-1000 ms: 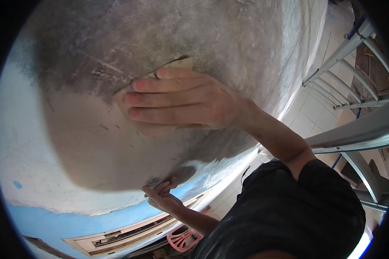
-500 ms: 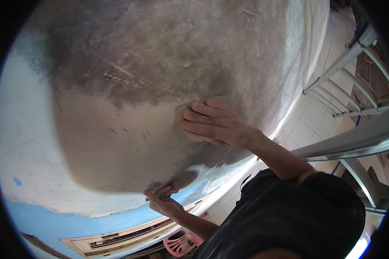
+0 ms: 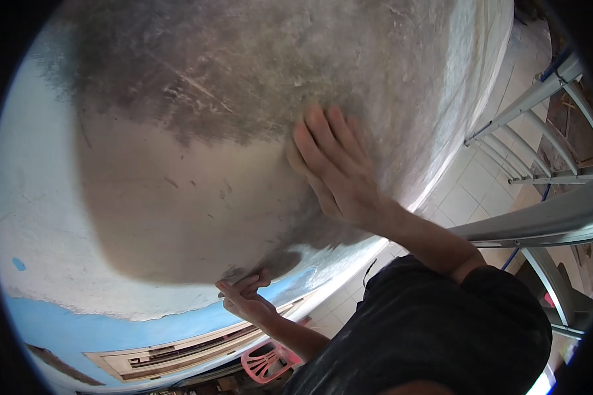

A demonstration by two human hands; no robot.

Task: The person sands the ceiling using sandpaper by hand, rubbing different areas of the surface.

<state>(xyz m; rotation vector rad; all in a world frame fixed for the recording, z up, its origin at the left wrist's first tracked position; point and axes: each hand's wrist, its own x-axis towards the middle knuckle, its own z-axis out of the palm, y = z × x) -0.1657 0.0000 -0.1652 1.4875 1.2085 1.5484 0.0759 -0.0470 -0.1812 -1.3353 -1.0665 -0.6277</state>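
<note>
My right hand (image 3: 333, 164) lies back outward on the grey, scuffed part of the wall (image 3: 244, 72), its fingers bent, close together and slightly blurred. What is under its palm is hidden. Lower in the view, my left hand (image 3: 247, 297) touches the wall near the edge of the pale patch (image 3: 158, 197), with its fingers stretched and partly apart. I see nothing held in it. A blue painted band (image 3: 79, 329) runs along the wall beside this hand.
A metal ladder-like frame (image 3: 534, 227) stands at the right over a tiled floor (image 3: 461, 191). A pink plastic chair (image 3: 265, 363) is at the bottom, near a wooden vent frame (image 3: 178, 355) in the wall. My dark shirt fills the lower right.
My right hand has moved right across the wall, then a little upward, and its fingers have tilted up. The tan sheet seen under it earlier is now hidden. My left hand has barely moved.
</note>
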